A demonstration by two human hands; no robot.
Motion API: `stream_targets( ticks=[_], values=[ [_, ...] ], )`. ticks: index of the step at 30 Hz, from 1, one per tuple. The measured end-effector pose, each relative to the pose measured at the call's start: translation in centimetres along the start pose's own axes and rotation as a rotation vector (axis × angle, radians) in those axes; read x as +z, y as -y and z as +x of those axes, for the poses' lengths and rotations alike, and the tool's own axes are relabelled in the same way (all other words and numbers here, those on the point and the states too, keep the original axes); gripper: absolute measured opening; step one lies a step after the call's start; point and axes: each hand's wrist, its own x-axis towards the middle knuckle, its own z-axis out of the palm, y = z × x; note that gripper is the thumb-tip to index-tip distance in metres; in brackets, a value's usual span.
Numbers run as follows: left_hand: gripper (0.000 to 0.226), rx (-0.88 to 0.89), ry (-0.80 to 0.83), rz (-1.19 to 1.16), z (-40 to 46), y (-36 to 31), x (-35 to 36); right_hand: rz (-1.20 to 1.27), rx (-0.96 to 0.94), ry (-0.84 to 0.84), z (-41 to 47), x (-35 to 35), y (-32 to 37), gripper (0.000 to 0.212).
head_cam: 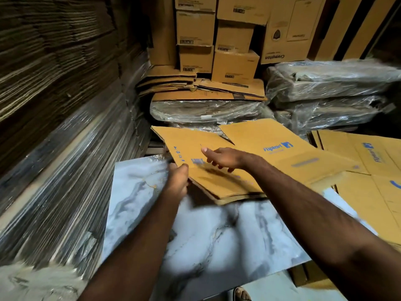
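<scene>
A flattened brown cardboard box (217, 183) with blue print lies on a marble-patterned white board (217, 235). My left hand (176, 183) grips its near left edge, thumb on top. My right hand (221, 158) hovers over or rests on the top face, fingers loosely curled and forefinger stretched out; contact is blurred. A second flat box (288, 148) with a blue logo lies partly under it, further right.
More flattened boxes (368, 170) lie at the right. Tall stacks of flat cardboard (54, 105), some in plastic wrap, wall the left side. Wrapped bundles (325, 94) and assembled cartons (217, 40) stand behind. A sandalled foot (242, 294) shows below.
</scene>
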Motion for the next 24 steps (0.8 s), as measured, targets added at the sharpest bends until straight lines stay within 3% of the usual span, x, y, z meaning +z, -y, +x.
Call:
stream_targets(
  ticks=[1,3,5,9,11,13,18,22,24],
  values=[
    [0.029,-0.030,0.061,0.004,-0.5,0.3,0.9,-0.003,0.044,0.072,-0.6,0.1,0.8,0.085],
    [0.016,-0.102,0.181,0.009,-1.6,0.4,2.6,-0.237,0.068,0.162,-1.4,0.6,1.5,0.086],
    [0.014,-0.154,0.224,0.032,-2.2,0.5,4.0,-0.434,0.074,0.151,-2.1,1.2,1.3,0.086],
    [0.009,-0.295,0.383,0.010,-3.1,1.6,5.3,-0.485,0.224,0.079,-3.7,2.5,-1.9,0.097],
    [0.008,-0.347,0.454,0.019,-3.4,2.0,5.6,-0.513,0.257,0.059,-4.7,3.1,-3.3,0.090],
    [0.008,-0.349,0.470,0.047,-3.8,2.4,5.9,-0.561,0.230,0.021,-5.9,3.2,-4.0,0.068],
    [0.019,-0.288,0.364,0.029,-4.7,1.5,6.7,-0.687,0.139,0.082,-9.5,1.0,-5.8,0.031],
    [0.037,-0.314,0.201,-0.186,-3.6,0.2,6.3,-0.681,0.153,0.148,-12.8,-0.3,-9.9,0.030],
    [0.037,-0.319,0.125,-0.231,-3.7,0.5,6.8,-0.686,0.163,0.139,-14.8,-1.2,-12.6,0.040]
  ],
)
